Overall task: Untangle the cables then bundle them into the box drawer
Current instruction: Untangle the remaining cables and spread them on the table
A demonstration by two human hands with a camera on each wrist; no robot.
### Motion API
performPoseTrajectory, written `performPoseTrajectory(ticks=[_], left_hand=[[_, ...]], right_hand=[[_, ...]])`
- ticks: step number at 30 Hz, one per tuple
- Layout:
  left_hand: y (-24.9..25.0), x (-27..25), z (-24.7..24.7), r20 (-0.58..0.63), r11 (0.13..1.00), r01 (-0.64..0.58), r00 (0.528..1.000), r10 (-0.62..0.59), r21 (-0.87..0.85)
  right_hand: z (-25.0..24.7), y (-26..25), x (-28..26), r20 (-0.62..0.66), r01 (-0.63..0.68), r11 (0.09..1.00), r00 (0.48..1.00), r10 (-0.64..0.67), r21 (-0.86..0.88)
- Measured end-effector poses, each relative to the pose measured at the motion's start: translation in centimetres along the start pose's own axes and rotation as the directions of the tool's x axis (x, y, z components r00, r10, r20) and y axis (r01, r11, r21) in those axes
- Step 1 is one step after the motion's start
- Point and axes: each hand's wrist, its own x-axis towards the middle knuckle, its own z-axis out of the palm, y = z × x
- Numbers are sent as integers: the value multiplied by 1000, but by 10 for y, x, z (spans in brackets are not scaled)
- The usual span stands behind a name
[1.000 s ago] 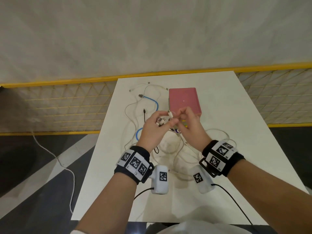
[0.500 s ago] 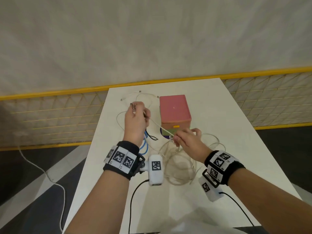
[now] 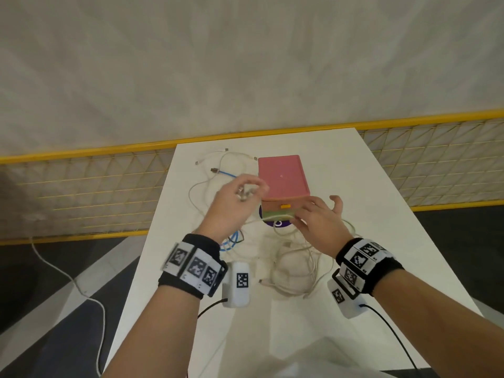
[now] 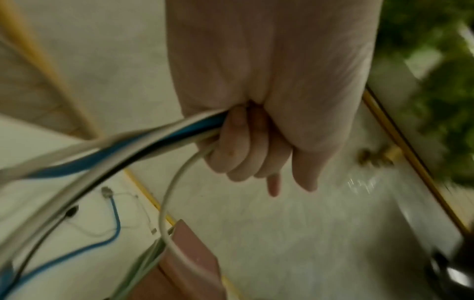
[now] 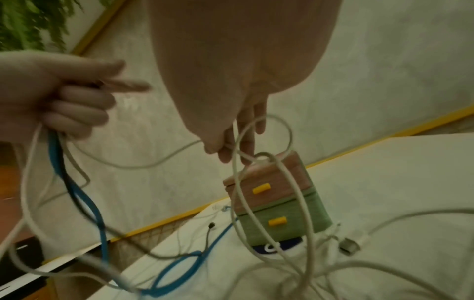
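My left hand (image 3: 241, 193) is raised left of the box and grips a bundle of cables (image 4: 143, 142): white, blue and black strands run out of its fist (image 4: 243, 146). A small box (image 3: 282, 175) has a pink top, a pink drawer (image 5: 264, 188) and a green drawer (image 5: 279, 221), both with yellow handles and both closed. My right hand (image 3: 305, 216) is at the box's front and pinches a white cable (image 5: 232, 146) between thumb and fingers; that cable loops down over the drawers. A white cable tangle (image 3: 297, 268) and a blue cable (image 3: 231, 241) lie on the table.
The white table (image 3: 381, 214) has a yellow mesh railing (image 3: 95, 192) behind and beside it. More cable ends (image 3: 215, 162) lie at the far left of the table. A dark round mark (image 3: 278, 223) shows under the box. A white cord (image 3: 68, 276) trails on the floor at left.
My left hand has moved right, close to the box's left side, still gripping the bundle. My right hand has risen from the table tangle to the drawer fronts.
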Motion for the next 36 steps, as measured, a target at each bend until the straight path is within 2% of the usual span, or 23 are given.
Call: performPoseTrajectory(ticks=[2,4,6,9,12,15,17,19,21,22,24,27,28,30,31,32,34,36], left_hand=[[-7,-4,14,205,977,44,975,-87,207],[-13,-7,28,273,956,72,950,-152,283],[-15,-6,34,190,959,90,971,-144,268],[-10,1,20,-57,989,85,995,-78,122],[-8,7,3,-252,999,39,967,-31,25],[-12,8,-1,-313,997,46,949,-24,63],[-12,2,4,-265,991,35,964,1,130],[-13,-5,16,-63,971,-56,995,73,234],[-15,-10,33,164,940,-117,984,67,320],[-18,-10,39,209,937,-104,977,34,335],[-21,-8,42,193,949,-66,981,6,307],[-25,-3,31,48,933,-111,994,101,342],[-26,-2,25,-16,931,-105,993,118,351],[-27,1,14,-131,948,-57,986,103,313],[-27,2,10,-155,954,-40,984,90,297],[-26,3,7,-149,956,-32,986,79,293],[-23,2,7,-98,957,-46,992,77,287],[-19,0,14,-49,958,-67,995,84,278]], right_hand=[[-12,-9,6,-97,29,998,995,-24,48],[-20,-17,11,-205,61,994,978,-42,89],[-23,-17,14,-236,79,992,970,-54,97],[-14,-4,8,-115,15,1000,993,-14,6],[-1,11,-5,67,-76,997,995,78,-24],[-5,8,-5,110,-81,997,991,80,9],[-12,-1,-2,12,-31,999,999,31,13],[-16,-10,1,-106,38,998,994,-32,48],[-19,-15,4,-141,88,993,987,-77,74],[-20,-16,5,-152,108,992,984,-97,69],[-22,-15,4,-202,134,990,972,-121,52],[-25,-7,-2,-240,103,991,968,-80,85],[-24,0,-6,-191,59,994,981,-41,87],[-21,13,-13,8,-66,997,998,66,40],[-19,18,-16,110,-138,990,985,133,39],[-17,21,-17,157,-198,977,970,185,73],[-20,16,-15,55,-195,955,981,188,224],[-28,-3,-6,-89,-76,915,989,120,396]])
